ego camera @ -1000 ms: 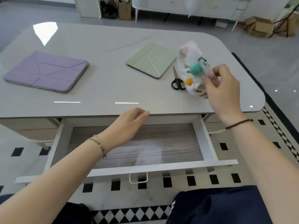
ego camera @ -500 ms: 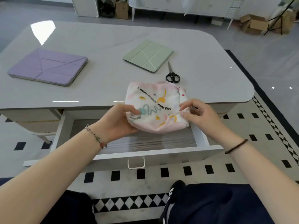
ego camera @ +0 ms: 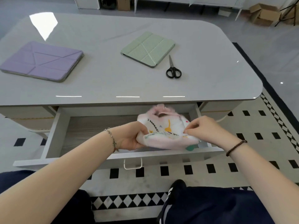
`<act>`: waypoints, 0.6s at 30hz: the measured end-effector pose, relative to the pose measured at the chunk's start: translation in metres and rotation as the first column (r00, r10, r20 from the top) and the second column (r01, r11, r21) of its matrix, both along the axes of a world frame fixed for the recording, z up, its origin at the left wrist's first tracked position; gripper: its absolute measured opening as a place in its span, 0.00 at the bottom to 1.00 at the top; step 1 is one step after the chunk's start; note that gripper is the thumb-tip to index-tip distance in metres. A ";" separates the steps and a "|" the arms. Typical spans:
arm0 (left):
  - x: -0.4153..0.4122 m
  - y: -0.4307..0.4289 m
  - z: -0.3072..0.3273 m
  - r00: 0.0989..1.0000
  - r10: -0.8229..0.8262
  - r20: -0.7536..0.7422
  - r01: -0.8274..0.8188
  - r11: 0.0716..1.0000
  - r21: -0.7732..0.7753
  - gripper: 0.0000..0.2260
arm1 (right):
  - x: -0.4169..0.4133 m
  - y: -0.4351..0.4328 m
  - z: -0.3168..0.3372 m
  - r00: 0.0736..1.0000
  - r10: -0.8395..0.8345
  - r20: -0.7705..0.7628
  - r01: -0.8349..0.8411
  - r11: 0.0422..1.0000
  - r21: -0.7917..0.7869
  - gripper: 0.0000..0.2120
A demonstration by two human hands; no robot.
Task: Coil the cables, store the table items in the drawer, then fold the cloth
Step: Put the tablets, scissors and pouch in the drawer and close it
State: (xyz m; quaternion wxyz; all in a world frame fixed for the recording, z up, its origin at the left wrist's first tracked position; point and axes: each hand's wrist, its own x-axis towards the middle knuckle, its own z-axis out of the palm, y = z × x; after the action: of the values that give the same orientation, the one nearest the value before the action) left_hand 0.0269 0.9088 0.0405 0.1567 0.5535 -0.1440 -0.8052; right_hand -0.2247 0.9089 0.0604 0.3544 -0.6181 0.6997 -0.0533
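Holding a bunched, printed cloth (ego camera: pixel 163 128) over the right part of an open drawer (ego camera: pixel 53 136), just below the front edge of the table (ego camera: pixel 113 84). Gripping its left end with the left hand (ego camera: pixel 131 139), fingers curled round the fabric. Pinching its right end with the right hand (ego camera: pixel 205 128), fingertips pressed together on the cloth. Possibly touching the drawer's wooden floor, possibly hovering above it: impossible to tell. Hiding that right part of the floor behind cloth and hands, and leaving the grey wood on the left showing. Facing a table carrying a purple tablet case (ego camera: pixel 42 61) at far left, a green tablet case (ego camera: pixel 148 49) near the middle and black scissors (ego camera: pixel 173 71) just beside the green one, blades closed and pointing away, all well apart from the hands. Sitting in dark trousers, with one shoe (ego camera: pixel 177 188) on a black-and-white tiled floor (ego camera: pixel 161 171). Looking past the table at cardboard boxes (ego camera: pixel 265 14) at far right.
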 end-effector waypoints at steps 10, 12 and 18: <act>-0.027 -0.027 -0.054 0.985 0.152 0.077 -0.138 0.977 -0.162 0.21 | -0.003 -0.017 -0.021 0.995 0.004 -0.097 -0.008 0.999 -0.042 0.09; -0.025 -0.029 -0.071 0.948 0.018 0.318 0.082 0.951 -0.298 0.31 | -0.007 -0.021 -0.028 0.984 0.063 -0.166 -0.066 0.998 -0.011 0.15; -0.029 -0.018 -0.092 0.661 -0.266 0.701 0.687 0.591 -0.423 0.22 | -0.016 -0.025 -0.062 0.902 0.254 -0.349 -0.231 0.967 0.106 0.20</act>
State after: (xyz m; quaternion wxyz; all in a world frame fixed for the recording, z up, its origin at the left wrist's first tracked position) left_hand -0.0025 0.8906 -0.0511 0.0556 0.6096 -0.6082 -0.5053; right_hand -0.2410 0.8836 -0.0016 0.2430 -0.6883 0.6716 0.1271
